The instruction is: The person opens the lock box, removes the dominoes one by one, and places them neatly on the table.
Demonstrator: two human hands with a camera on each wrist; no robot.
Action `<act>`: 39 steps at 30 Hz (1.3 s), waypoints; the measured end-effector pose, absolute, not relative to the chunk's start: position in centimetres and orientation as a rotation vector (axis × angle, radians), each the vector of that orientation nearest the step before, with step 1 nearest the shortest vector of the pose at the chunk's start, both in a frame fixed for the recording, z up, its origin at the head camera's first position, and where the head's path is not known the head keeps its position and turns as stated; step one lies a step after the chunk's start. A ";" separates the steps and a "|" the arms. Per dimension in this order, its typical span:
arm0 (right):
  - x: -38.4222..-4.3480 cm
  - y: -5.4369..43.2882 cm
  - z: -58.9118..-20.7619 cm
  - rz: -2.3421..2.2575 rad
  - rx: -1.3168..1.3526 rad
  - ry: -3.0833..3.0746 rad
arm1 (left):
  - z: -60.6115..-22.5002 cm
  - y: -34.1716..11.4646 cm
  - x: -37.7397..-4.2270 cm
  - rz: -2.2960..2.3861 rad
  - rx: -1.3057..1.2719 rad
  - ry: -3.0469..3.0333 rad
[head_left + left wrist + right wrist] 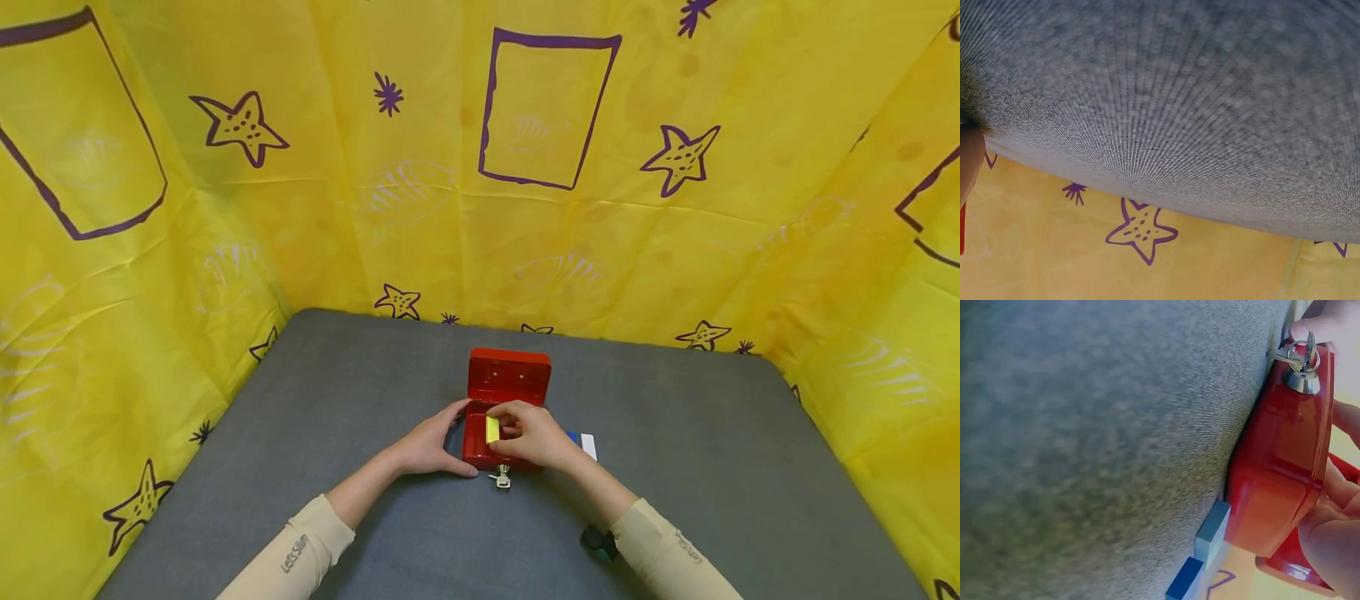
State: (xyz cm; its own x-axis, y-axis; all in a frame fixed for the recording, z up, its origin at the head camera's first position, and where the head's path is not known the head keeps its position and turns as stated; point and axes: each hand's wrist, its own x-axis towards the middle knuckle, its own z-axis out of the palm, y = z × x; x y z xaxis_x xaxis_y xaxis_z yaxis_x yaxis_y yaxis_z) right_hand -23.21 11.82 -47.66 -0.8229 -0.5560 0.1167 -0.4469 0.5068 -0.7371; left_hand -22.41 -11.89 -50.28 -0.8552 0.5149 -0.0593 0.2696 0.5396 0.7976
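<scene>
A small red metal cash box [474, 433] stands on the grey table with its lid [510, 377] raised at the back. Keys on a ring [502, 478] hang at the lock on its front wall. My right hand [531, 435] pinches a yellow block [492, 429] between thumb and fingers, over the box's interior. At the box's left side is my left hand [431, 442], spread wide, thumb along the front corner and fingers at the back corner. In the right wrist view, the left thumb [1316, 328] shows beside the keys. The left wrist view catches only a fingertip [969, 156].
Right of the box lie a blue block [1185, 579] and a white block [1212, 530], partly behind my right hand in the head view. A dark strapped device [598, 542] sits by the right sleeve. Yellow patterned cloth [450, 242] surrounds the table's back and sides.
</scene>
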 end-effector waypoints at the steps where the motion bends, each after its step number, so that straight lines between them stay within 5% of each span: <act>1: -23.2 11.9 -47.7 -1.234 -0.862 2.603 | -50.3 -11.9 -22.4 1.222 0.655 2.491; 39: -21.6 17.2 -47.3 -1.538 -0.344 2.512 | -50.5 -11.8 -22.7 1.205 0.613 2.502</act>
